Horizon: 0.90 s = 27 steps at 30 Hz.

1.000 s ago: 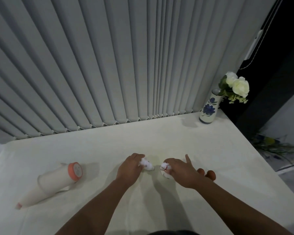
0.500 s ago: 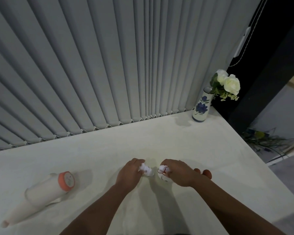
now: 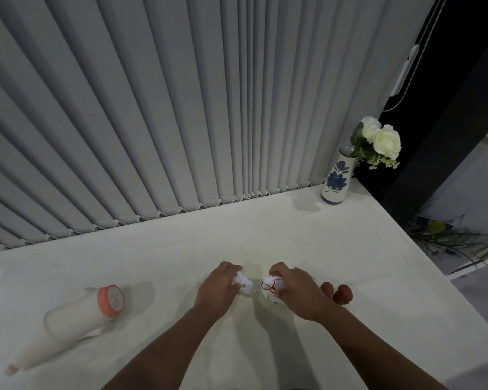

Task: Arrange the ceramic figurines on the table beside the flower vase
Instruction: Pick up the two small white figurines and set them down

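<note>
Two small white ceramic figurines sit near the middle of the white table (image 3: pixel 307 249). My left hand (image 3: pixel 216 288) grips the left figurine (image 3: pixel 245 284), which is plain white. My right hand (image 3: pixel 296 289) holds the right figurine (image 3: pixel 269 287), which carries red line markings. Both figurines touch or nearly touch the tabletop, and my fingers hide most of each. The flower vase (image 3: pixel 335 180), white with a blue flower pattern and holding white roses (image 3: pixel 382 139), stands upright at the table's far right corner, well away from both hands.
A white cone-shaped object with an orange cap (image 3: pixel 76 316) lies on its side at the left. Grey vertical blinds (image 3: pixel 181 108) hang along the table's far edge. The table's right edge drops to a floor with dark foliage (image 3: pixel 445 237).
The view shifted slightly between frames. My right forefinger, pointing up a second ago, has curled down onto the right figurine. Both hands stay at the table's middle.
</note>
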Each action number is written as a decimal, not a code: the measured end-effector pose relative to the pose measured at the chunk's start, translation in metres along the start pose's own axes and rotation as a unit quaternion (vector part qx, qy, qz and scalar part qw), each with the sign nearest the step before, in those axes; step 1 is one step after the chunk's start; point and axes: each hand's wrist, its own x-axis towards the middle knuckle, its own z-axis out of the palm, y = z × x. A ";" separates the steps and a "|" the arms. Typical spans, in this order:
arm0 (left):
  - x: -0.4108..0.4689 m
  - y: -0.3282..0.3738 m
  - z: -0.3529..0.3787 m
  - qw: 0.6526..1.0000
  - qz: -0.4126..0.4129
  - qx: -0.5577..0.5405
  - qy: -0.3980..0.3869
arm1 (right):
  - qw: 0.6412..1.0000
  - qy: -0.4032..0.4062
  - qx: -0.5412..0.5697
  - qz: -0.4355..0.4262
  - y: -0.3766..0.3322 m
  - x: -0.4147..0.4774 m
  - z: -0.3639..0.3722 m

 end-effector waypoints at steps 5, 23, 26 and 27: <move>-0.003 -0.002 -0.001 1.000 -0.015 0.001 0.010 | 1.000 0.007 -0.007 -0.017 -0.003 0.002 0.004; -0.046 -0.009 -0.011 0.993 -0.030 0.007 0.110 | 0.997 0.077 -0.012 -0.027 0.008 -0.004 0.000; -0.054 -0.014 -0.022 0.985 -0.024 0.021 0.172 | 0.988 0.133 -0.045 -0.070 -0.005 0.004 -0.003; -0.057 -0.017 -0.025 0.981 -0.024 0.027 0.190 | 0.986 0.141 -0.047 -0.079 -0.010 0.004 -0.004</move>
